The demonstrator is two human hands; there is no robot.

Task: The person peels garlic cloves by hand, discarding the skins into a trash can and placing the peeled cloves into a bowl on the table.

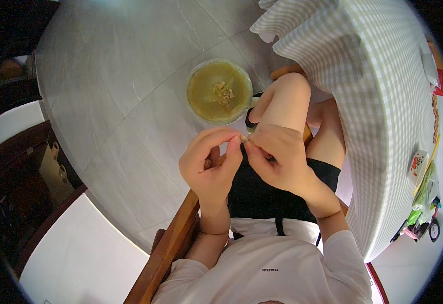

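Above my lap, my left hand [206,154] and my right hand [277,154] meet at the fingertips. Between the two pinches is a small tan piece [244,138] that looks like a nut or bit of shell, mostly hidden by the fingers. Something brownish [209,162] shows under the curled fingers of my left hand; its kind is unclear. Beyond my hands, on the floor, stands a round bin [199,83] with a yellow-green inside and a clear liner over its rim. Tan scraps [223,94] lie in it.
A table with a checked cloth [368,101] runs along my right, its cloth hanging near my knees. On it are a small white cup-like item [418,163] and green plastic packaging [420,205]. A wooden chair rail [168,243] is at my left; grey tiles [130,66] cover the floor.
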